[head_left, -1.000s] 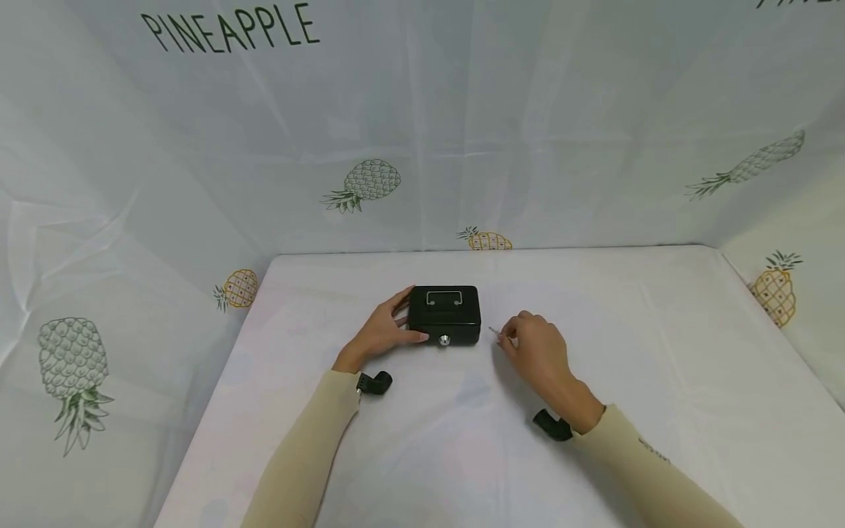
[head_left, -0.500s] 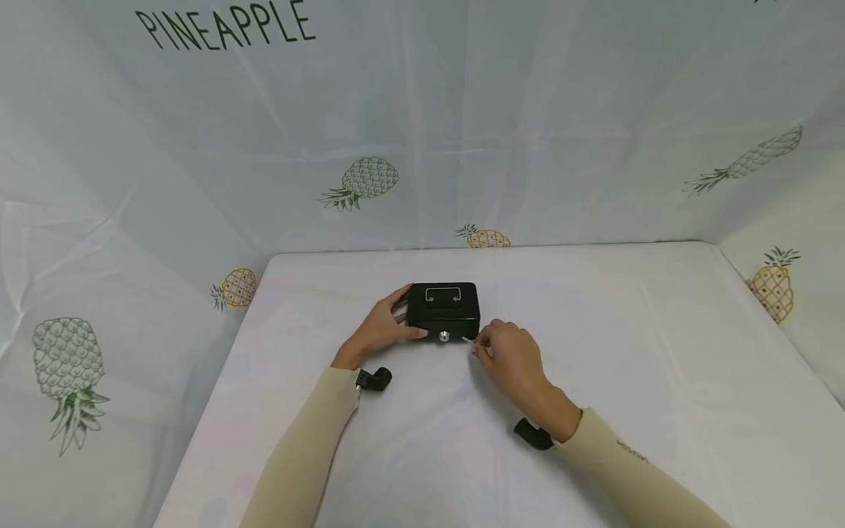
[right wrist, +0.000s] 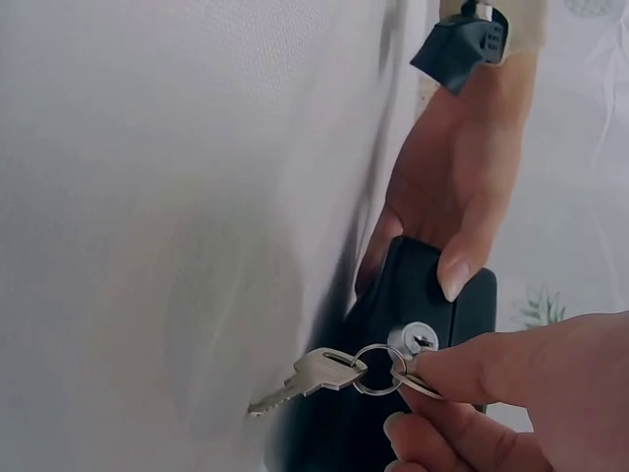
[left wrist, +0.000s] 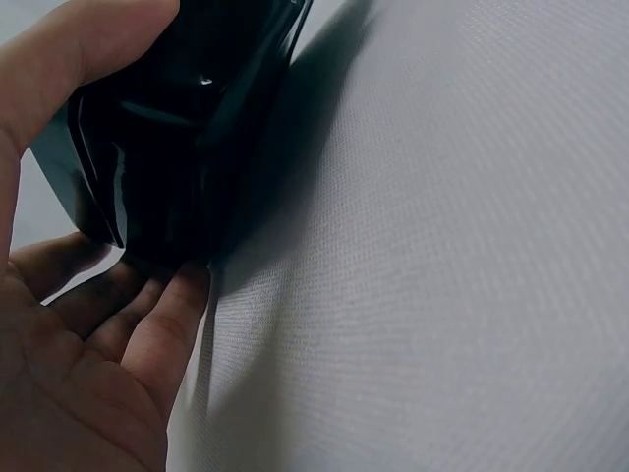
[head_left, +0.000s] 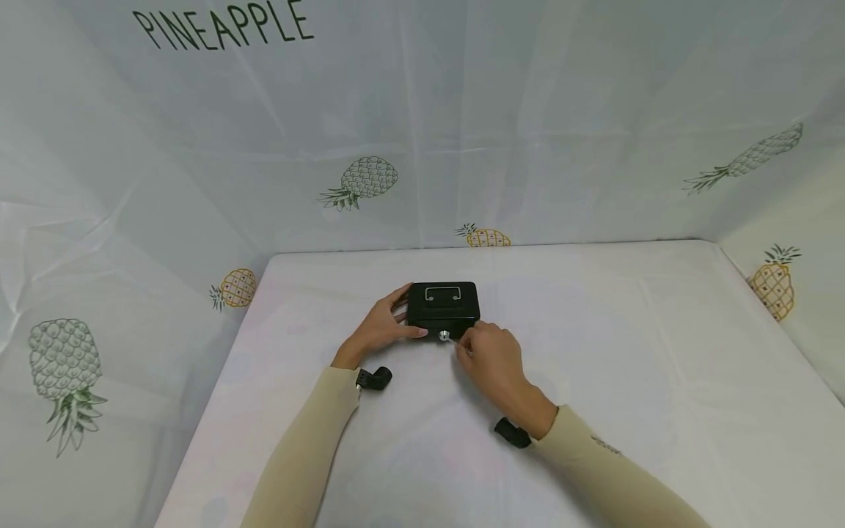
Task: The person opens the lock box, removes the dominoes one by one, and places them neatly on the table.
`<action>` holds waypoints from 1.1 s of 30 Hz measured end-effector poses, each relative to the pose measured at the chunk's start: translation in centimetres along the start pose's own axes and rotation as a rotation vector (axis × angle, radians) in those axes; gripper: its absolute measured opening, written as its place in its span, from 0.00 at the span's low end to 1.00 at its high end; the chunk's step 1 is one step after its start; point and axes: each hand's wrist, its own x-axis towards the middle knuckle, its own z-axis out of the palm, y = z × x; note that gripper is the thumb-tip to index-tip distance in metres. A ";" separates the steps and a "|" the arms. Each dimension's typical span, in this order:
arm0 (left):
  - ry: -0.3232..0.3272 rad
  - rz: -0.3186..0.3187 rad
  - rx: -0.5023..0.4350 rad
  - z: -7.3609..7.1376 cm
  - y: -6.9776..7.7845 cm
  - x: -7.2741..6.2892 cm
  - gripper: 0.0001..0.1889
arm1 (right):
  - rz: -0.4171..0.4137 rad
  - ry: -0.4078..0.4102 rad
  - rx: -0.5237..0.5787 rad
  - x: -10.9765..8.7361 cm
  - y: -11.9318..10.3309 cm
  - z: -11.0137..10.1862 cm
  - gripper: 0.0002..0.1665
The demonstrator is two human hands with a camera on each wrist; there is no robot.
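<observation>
Covering both forearms, sleeves: beige, run up from the bottom edge of the head view, with small dark lettering on the right one.
Wrist cameras: black, one at each cuff, jut inward above the white tablecloth.
Right hand: curled, pinches the held key between fingertips, just in front of the right half of the black box.
Held key: metal, mostly hidden by the fingertips, right beside the round silver lock; cannot tell whether touching.
Key ring: thin wire, links the held key with the hanging key.
Hanging key: silver-coloured, toothed, angled away from the fingertips; contact with the tablecloth unclear.
Left hand: grips the left end of the black box, with thumb on the front face and other fingers along the side.
Lock: set in the front of the black box, keyhole visible in the right wrist view.
Black box: rests upright on the white tablecloth, lid down.
Handle: slim, silver, lies on the lid.
Backdrop: pale fabric beyond the tablecloth, printed with green and yellow pineapples and the word PINEAPPLE.
</observation>
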 end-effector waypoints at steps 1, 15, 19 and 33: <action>0.000 -0.001 -0.002 0.0 0.0 0.0 0.57 | 0.008 -0.001 0.003 0.0 -0.1 0.1 0.07; 0.015 0.000 0.015 0.0 -0.2 0.1 0.57 | 0.053 0.017 -0.041 0.1 -1.7 1.2 0.11; 0.016 0.006 0.024 0.0 -0.2 0.0 0.57 | 0.042 0.028 -0.083 0.3 -2.2 1.3 0.13; 0.014 0.023 0.058 0.1 -0.1 0.0 0.57 | 0.038 0.066 -0.140 1.2 -3.4 1.6 0.18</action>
